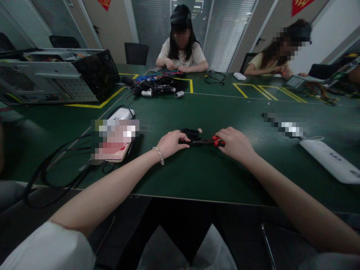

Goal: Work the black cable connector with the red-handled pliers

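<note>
- Head view: right hand (pixel 236 144) has its grip wrapped round some metal pliers with red-and-black handles (pixel 218 141), over the middle of the dark green bench (pixel 180 176), nose aimed at the other hand
- left hand (pixel 171 145), the one with the silvery chain bracelet (pixel 161 156), has a narrow grip, thumb and finger pinching a small black piece (pixel 184 141) at the pliers' tip; can't tell if the jaws actually bite it
- just behind the pliers: a dark black clump (pixel 191 132) plus a tiny pale pink scrap (pixel 200 130)
- long white oblong block (pixel 329 159) sits well off to the right
</note>
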`<state>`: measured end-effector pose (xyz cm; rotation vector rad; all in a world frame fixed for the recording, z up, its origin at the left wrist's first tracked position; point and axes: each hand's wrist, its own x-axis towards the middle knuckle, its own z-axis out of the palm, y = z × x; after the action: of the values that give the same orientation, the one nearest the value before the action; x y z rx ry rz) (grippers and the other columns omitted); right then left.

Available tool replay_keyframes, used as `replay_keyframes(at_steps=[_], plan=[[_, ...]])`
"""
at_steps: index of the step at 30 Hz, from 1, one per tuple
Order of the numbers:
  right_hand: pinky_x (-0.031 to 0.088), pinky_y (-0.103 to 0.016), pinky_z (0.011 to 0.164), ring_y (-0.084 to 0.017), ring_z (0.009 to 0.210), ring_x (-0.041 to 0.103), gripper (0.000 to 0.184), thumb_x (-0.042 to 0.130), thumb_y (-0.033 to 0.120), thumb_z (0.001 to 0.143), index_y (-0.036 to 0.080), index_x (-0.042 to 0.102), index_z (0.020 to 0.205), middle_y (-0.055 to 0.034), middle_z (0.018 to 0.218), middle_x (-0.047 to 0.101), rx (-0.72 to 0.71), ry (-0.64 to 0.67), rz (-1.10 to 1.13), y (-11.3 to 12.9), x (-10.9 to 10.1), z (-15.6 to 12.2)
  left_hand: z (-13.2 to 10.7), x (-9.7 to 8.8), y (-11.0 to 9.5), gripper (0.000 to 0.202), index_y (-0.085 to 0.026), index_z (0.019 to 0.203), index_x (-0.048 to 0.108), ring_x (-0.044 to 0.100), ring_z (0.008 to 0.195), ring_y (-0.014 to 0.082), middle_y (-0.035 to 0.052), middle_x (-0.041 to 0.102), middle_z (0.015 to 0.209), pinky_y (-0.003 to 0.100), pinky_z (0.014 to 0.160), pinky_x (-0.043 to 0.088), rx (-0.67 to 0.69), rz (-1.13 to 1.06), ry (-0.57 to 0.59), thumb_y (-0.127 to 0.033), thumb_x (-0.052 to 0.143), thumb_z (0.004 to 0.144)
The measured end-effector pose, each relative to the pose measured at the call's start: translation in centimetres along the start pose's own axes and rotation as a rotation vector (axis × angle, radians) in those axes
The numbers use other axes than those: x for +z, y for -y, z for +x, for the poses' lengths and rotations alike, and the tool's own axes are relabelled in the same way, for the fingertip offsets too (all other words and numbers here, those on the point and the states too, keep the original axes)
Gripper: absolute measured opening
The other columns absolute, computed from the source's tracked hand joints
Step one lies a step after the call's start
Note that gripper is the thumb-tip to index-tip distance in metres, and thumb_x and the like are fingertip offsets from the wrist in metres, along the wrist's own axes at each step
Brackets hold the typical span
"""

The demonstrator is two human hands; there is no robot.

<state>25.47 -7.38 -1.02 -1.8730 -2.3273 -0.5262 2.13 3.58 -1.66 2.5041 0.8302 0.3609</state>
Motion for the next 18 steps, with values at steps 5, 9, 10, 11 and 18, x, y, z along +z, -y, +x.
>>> replay_keyframes(at_steps=[5, 9, 10, 11, 18], plan=[[0.040, -0.032, 0.065, -0.022, 0.083, 0.048, 0.024, 0.054, 0.020, 0.070, 0.013, 0.059, 0.093, -0.0102, 0.091, 0.061, -0.011, 0.001, -0.007, 0.04, -0.32, 0.04, -0.05, -0.04, 0.02, 0.024, -0.025, 0.094, 0.065, 0.053, 0.077, 0.0155, 0.0021, 0.058, 0.091, 0.025, 0.060, 0.039, 0.005, -0.004, 0.002, -0.035, 0.061, 0.073], [0.040, -0.032, 0.066, -0.022, 0.083, 0.048, 0.024, 0.054, 0.019, 0.070, 0.013, 0.059, 0.092, -0.0107, 0.091, 0.061, -0.017, -0.003, -0.019, -0.01, -0.52, 0.08, -0.04, -0.07, -0.02, 0.023, -0.024, 0.094, 0.065, 0.053, 0.076, 0.0152, 0.0023, 0.058, 0.091, 0.025, 0.061, 0.039, 0.008, -0.009, -0.002, -0.034, 0.061, 0.073], [0.040, -0.032, 0.065, -0.022, 0.083, 0.048, 0.024, 0.054, 0.019, 0.070, 0.013, 0.059, 0.092, -0.0107, 0.091, 0.061, -0.015, 0.000, -0.017, -0.01, -0.51, 0.09, -0.04, -0.09, -0.04, 0.023, -0.024, 0.094, 0.065, 0.053, 0.076, 0.0151, 0.0024, 0.058, 0.090, 0.025, 0.061, 0.039, 0.008, -0.009, -0.001, -0.034, 0.061, 0.073], [0.040, -0.032, 0.065, -0.022, 0.083, 0.048, 0.024, 0.054, 0.019, 0.070, 0.013, 0.059, 0.093, -0.0106, 0.091, 0.061, -0.011, 0.004, -0.014, 0.00, -0.47, 0.10, -0.05, -0.11, -0.06, 0.023, -0.024, 0.094, 0.065, 0.053, 0.075, 0.0150, 0.0024, 0.058, 0.090, 0.026, 0.061, 0.039, 0.007, -0.010, 0.002, -0.033, 0.061, 0.073], [0.041, -0.031, 0.066, -0.021, 0.081, 0.048, 0.025, 0.055, 0.020, 0.069, 0.013, 0.059, 0.093, -0.0095, 0.090, 0.061, 0.012, 0.020, 0.008, 0.11, -0.06, 0.14, -0.05, -0.08, -0.05, 0.024, -0.024, 0.094, 0.065, 0.053, 0.075, 0.0152, 0.0025, 0.058, 0.089, 0.026, 0.060, 0.038, 0.001, 0.000, -0.003, -0.035, 0.061, 0.073]])
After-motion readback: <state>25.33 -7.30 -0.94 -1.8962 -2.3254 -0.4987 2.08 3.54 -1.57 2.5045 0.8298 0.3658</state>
